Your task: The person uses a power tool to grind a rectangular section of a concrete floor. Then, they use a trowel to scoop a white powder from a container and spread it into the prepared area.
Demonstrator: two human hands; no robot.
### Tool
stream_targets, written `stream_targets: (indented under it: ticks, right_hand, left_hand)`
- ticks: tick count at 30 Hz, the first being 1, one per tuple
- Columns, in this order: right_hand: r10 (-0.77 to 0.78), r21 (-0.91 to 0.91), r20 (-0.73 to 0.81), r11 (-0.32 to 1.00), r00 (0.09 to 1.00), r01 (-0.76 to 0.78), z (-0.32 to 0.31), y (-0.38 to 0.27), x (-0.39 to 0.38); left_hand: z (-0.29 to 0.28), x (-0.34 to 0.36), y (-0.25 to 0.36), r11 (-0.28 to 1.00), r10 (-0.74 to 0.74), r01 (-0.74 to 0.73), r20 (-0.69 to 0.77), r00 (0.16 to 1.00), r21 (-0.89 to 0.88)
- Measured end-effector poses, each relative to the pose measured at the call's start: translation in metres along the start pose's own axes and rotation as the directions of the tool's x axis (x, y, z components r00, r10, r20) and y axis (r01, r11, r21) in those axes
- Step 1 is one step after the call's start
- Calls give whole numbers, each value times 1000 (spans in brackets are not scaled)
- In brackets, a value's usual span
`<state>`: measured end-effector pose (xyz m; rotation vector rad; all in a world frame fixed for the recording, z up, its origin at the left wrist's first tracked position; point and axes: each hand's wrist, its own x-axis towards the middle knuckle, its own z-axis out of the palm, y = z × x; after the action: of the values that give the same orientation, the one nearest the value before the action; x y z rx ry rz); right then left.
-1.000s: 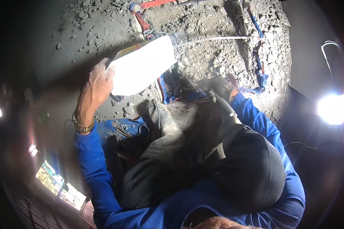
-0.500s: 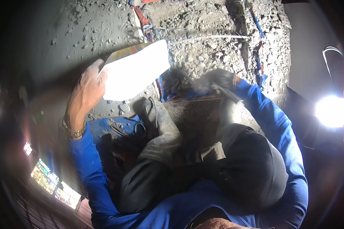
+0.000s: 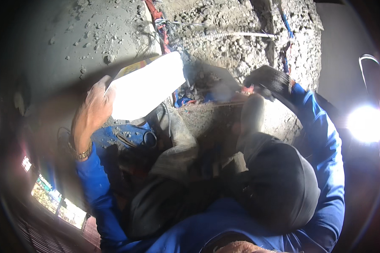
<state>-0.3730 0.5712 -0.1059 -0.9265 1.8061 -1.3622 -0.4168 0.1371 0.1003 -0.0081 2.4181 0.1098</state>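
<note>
My bare left hand, with a metal-band watch at the wrist, grips the edge of a stiff flat sheet. Glare whitens its face, and a coloured strip shows along the far edge. In a dark glove, my right hand is closed round what looks like a trowel, its dark blade blurred by motion and pointing left toward the sheet. Beneath the blade lie grey rubble and a trench edge with blue and red scraps. The glove hides most of the tool's handle.
Rough broken concrete with a pale rod lies ahead. Loose chips dot the grey floor at left. Beside my boot is a dusty blue container. A bright lamp glares at right.
My right hand has moved right and slightly away from me with the tool, whose blade now shows more. The sheet in my left hand has shifted slightly left and nearer.
</note>
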Motion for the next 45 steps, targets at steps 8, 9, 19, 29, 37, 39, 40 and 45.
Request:
stream_targets:
  ticks: [8, 9, 19, 29, 37, 39, 40, 45]
  right_hand:
    - [388, -253, 287, 913, 876, -321, 12, 56, 60]
    - [542, -203, 195, 838, 818, -507, -7, 47, 25]
    - [149, -22, -21, 989, 989, -149, 17, 39, 38]
    - [793, 170, -211, 605, 571, -778, 41, 50, 2]
    - [106, -325, -116, 936, 988, -139, 53, 4, 44]
    - [419, -280, -94, 859, 903, -428, 65, 32, 67]
    - [480, -383, -67, 797, 874, -467, 68, 45, 71]
    - [746, 44, -72, 665, 662, -745, 64, 83, 46]
  left_hand:
    - [13, -7, 10, 998, 63, -62, -77, 995, 10]
    - [16, 5, -1, 997, 79, -79, -39, 996, 1]
    - [21, 12, -24, 997, -79, 78, 80, 994, 23]
    - [17, -1, -17, 996, -48, 54, 86, 995, -76]
    - [10, -3, -2, 991, -58, 81, 202, 978, -110]
    - [7, 9, 7, 993, 33, -13, 173, 984, -115]
    - [21, 12, 1, 995, 75, -68, 89, 993, -79]
    - [24, 6, 9, 981, 86, -58, 149, 985, -183]
